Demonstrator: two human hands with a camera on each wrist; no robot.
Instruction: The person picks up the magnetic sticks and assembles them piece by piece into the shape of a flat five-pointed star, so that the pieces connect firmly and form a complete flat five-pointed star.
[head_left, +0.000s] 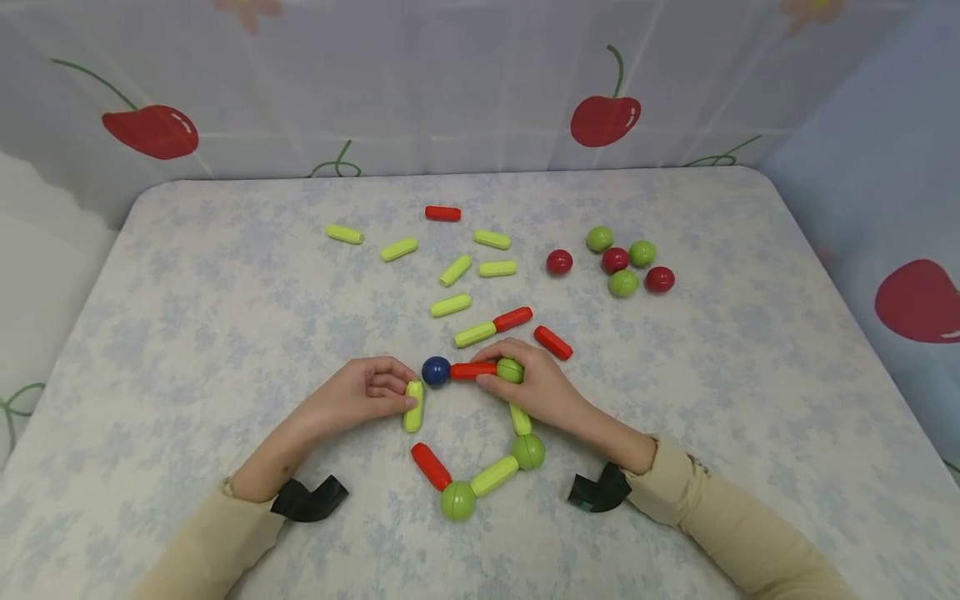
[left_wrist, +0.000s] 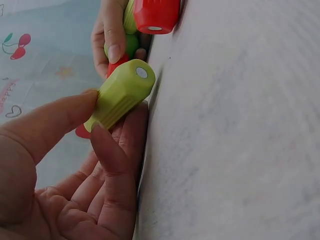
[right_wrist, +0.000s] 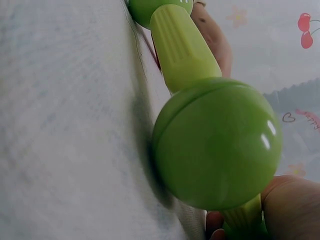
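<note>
My left hand (head_left: 366, 392) pinches a yellow-green magnetic rod (head_left: 413, 412) between thumb and fingers; in the left wrist view the rod (left_wrist: 122, 92) shows a round metal disc at its end. The rod's upper end is close to a dark blue ball (head_left: 436, 372). With thumb and fingers, my right hand (head_left: 546, 390) grips a green ball (head_left: 511, 370) joined to a red rod (head_left: 471, 371), whose other end meets the blue ball. From that green ball an open chain runs down through a yellow-green rod (head_left: 521, 420), a second green ball (right_wrist: 217, 145), another rod (head_left: 495, 476), a third green ball (head_left: 457, 501) and a red rod (head_left: 431, 466).
Behind the hands lie a yellow-green rod (head_left: 475, 335) and a red rod (head_left: 513, 318) end to end, with a loose red rod (head_left: 553, 342) beside them. Several yellow-green rods (head_left: 451, 305) are scattered farther back. Red balls (head_left: 559, 262) and green balls (head_left: 623, 283) cluster at back right.
</note>
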